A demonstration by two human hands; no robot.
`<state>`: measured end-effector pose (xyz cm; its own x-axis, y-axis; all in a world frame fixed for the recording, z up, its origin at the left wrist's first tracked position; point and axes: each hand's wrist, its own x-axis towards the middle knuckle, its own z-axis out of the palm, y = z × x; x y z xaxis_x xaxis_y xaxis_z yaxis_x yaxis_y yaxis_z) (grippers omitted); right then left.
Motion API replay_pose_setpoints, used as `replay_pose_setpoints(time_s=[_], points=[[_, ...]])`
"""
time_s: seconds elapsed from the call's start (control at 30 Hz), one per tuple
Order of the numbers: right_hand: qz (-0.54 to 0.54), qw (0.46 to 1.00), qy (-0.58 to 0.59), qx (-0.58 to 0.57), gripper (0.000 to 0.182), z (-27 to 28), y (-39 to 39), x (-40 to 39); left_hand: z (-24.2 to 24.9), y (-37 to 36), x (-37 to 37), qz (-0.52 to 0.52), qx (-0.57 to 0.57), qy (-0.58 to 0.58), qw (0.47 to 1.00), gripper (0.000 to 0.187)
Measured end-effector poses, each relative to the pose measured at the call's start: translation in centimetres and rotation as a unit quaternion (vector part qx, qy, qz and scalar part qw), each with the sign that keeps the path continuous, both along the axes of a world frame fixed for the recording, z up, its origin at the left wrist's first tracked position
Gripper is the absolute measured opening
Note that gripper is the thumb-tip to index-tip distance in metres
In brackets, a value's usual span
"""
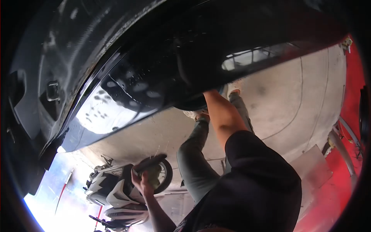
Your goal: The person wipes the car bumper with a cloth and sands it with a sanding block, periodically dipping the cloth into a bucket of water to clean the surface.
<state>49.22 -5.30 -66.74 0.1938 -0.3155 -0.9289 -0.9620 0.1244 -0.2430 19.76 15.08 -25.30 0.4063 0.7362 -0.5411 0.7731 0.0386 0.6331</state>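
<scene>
My left hand (pixel 143 182) is low at the left, its fingers closed around a dark, flat, oblong pad (pixel 152 163); the pad's exact kind does not show. Above it stretches a glossy black car panel (pixel 154 77), with small droplets or specks and bright reflections on its surface. My right arm (pixel 224 116) reaches up to the panel's lower edge. Beyond that edge the right hand is hidden, so what it touches cannot be seen.
Motorcycles (pixel 116 189) stand at the lower left, a wheel (pixel 166 176) close behind my left hand. My legs (pixel 197 154) and shoes rest on the concrete floor (pixel 282 96) below the panel. A red area (pixel 349 154) with grey pipes (pixel 342 149) lies at the right.
</scene>
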Motion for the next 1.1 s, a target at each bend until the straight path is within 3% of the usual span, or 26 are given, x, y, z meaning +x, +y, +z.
replay_pose_setpoints(time_s=[0.07, 0.17, 0.3, 0.33, 0.47, 0.53, 0.6, 0.67, 0.7, 0.77, 0.83, 0.87, 0.93, 0.97, 1.03, 1.07, 1.1], points=[[-0.029, 1.0, -0.012, 0.007, 0.043, -2.5, 1.3, 0.9, 0.0, 2.5, -4.3, -0.015, 0.078, 0.02, 0.997, 0.053], [-0.027, 0.998, -0.041, 0.026, 0.045, -3.7, 1.9, 0.9, 0.7, 5.1, -10.1, 0.028, 0.071, 0.06, 0.995, 0.047], [0.06, 0.993, -0.081, 0.056, 0.048, 0.1, -0.2, -0.2, 2.8, 5.6, -13.5, 0.012, 0.082, 0.067, 0.994, 0.04], [0.094, 0.989, -0.096, 0.068, 0.049, 2.2, -1.7, -0.2, 3.8, 5.5, -13.5, 0.03, 0.037, 0.077, 0.996, 0.038], [0.2, 0.959, -0.161, 0.12, 0.058, 16.8, -10.2, 0.2, 6.2, 6.7, -16.1, -0.049, 0.031, 0.096, 0.994, 0.031], [0.15, 0.962, -0.196, 0.119, 0.06, 24.4, -15.6, 0.2, 8.6, 5.7, -15.4, -0.041, 0.005, 0.046, 0.998, 0.03], [0.119, 0.963, -0.223, 0.096, 0.052, 36.8, -19.3, 2.0, 11.0, 5.8, -15.9, -0.05, 0.011, 0.062, 0.997, 0.03], [0.145, 0.942, -0.291, 0.087, 0.05, 41.9, -25.3, 2.5, 14.1, 5.4, -14.9, -0.1, 0.043, 0.014, 0.994, 0.035], [0.132, 0.935, -0.315, 0.093, 0.044, 47.1, -26.7, 3.3, 15.6, 5.2, -14.6, -0.115, 0.058, -0.018, 0.991, 0.037], [0.213, 0.908, -0.348, 0.094, 0.045, 54.5, -31.2, 4.6, 19.7, 4.2, -13.2, -0.152, 0.121, 0.05, 0.98, 0.042], [0.171, 0.895, -0.399, 0.102, 0.045, 61.8, -33.0, 5.3, 20.5, 3.7, -12.9, -0.063, 0.082, 0.049, 0.993, 0.05], [0.146, 0.886, -0.422, 0.126, 0.042, 63.5, -33.9, 5.6, 21.1, 3.8, -12.6, -0.093, 0.112, 0.084, 0.986, 0.052], [0.094, 0.866, -0.459, 0.174, 0.038, 65.5, -35.9, 5.5, 21.2, 3.8, -12.5, -0.082, 0.11, 0.09, 0.986, 0.052], [0.033, 0.855, -0.48, 0.195, 0.024, 64.1, -36.8, 4.7, 21.2, 2.8, -12.5, -0.078, 0.117, 0.072, 0.987, 0.052], [0.221, 0.927, -0.303, 0.028, 0.015, 51.7, -43.1, 2.2, 22.4, 1.1, -10.5, -0.078, 0.132, 0.043, 0.987, 0.05], [0.523, 0.805, -0.238, -0.15, 0.014, 49.5, -43.8, 0.7, 22.6, 0.3, -10.1, -0.067, 0.131, 0.042, 0.988, 0.05], [0.747, 0.569, -0.14, -0.312, 0.014, 48.7, -44.1, -0.4, 22.9, -0.4, -9.7, -0.057, 0.13, 0.04, 0.989, 0.05]])
